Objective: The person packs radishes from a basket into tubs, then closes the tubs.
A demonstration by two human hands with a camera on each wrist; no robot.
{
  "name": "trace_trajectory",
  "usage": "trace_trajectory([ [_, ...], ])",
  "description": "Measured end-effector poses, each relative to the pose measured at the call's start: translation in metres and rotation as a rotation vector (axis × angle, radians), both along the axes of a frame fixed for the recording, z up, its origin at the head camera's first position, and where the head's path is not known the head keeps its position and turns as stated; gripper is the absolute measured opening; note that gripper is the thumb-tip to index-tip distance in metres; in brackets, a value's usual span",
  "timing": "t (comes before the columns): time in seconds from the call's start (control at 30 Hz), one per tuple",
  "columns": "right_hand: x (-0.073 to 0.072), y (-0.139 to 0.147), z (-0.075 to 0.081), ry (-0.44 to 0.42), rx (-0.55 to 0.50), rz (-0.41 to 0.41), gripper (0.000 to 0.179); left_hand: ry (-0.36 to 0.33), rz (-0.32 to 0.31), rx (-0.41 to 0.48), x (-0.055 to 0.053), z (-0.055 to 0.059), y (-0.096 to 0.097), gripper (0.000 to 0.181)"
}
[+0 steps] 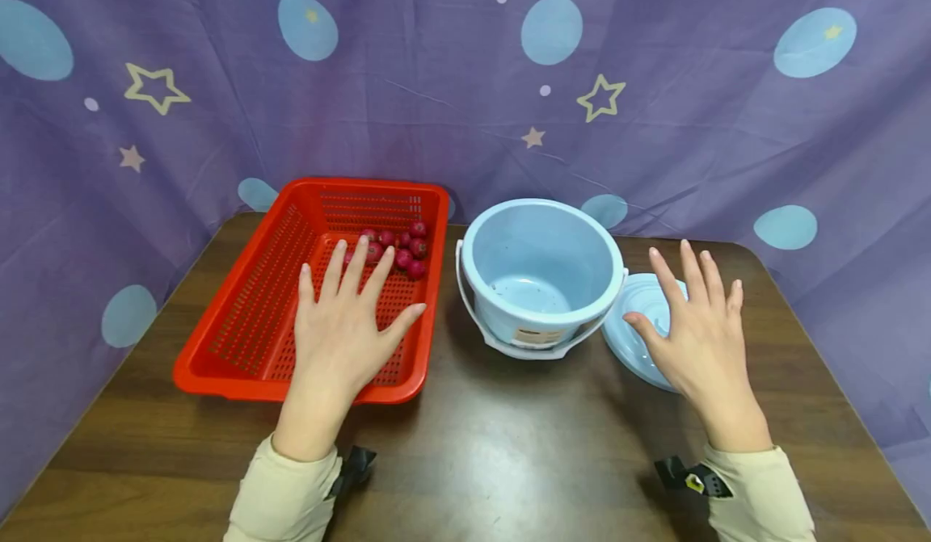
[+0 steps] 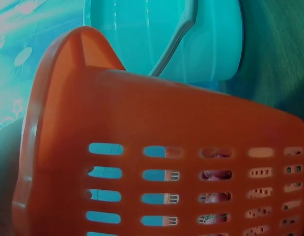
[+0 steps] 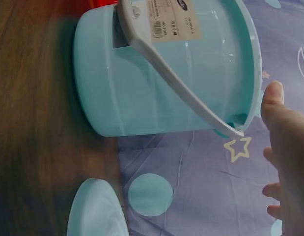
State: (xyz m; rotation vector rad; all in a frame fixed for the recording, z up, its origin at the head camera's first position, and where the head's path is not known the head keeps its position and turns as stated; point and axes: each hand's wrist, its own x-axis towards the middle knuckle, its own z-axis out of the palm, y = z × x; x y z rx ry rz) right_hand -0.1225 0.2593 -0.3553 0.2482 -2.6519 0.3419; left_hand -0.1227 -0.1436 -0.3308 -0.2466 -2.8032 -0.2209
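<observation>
My left hand (image 1: 338,328) is held over the red plastic basket (image 1: 196,364) with its fingers spread, gripping nothing. Several small round dark-red radishes or similar produce (image 1: 404,258) lie at the basket's far right, partly hidden by my fingertips. Over the light-blue lid (image 1: 624,338), my right hand (image 1: 700,344) hovers with fingers apart and nothing in it. Between the hands stands an uncovered light-blue bucket (image 1: 541,259), its white handle (image 1: 476,320) folded down toward me. In the right wrist view, my right thumb (image 3: 273,96) appears beside the bucket's rim.
All of this is on a dark brown wooden table (image 1: 465,461). A purple curtain (image 1: 436,65) with stars and blue ovals hangs right behind it. The bucket carries a printed label (image 3: 174,19) on its side.
</observation>
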Motion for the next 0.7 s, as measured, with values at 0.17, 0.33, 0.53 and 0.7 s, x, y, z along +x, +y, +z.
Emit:
trace_trajectory([
  [0.17, -0.0036, -0.0002, -0.0020, 0.022, -0.065, 0.031, 0.083, -0.022, 0.007, 0.007, -0.0003, 0.0004, 0.0002, 0.082],
  [0.33, -0.0053, -0.0016, -0.0054, -0.004, -0.193, 0.083, 0.084, -0.034, 0.010, 0.010, 0.0005, 0.0011, -0.0003, 0.082],
  [0.53, -0.0054, -0.0051, -0.0065, -0.078, -0.393, 0.159, 0.079, -0.019, 0.002, 0.016, 0.0003, 0.0016, -0.0001, 0.081],
  [0.7, -0.0052, -0.0094, -0.0082, -0.118, -0.552, 0.213, 0.076, -0.014, -0.002, 0.019, 0.0002, 0.0020, 0.0004, 0.080],
])
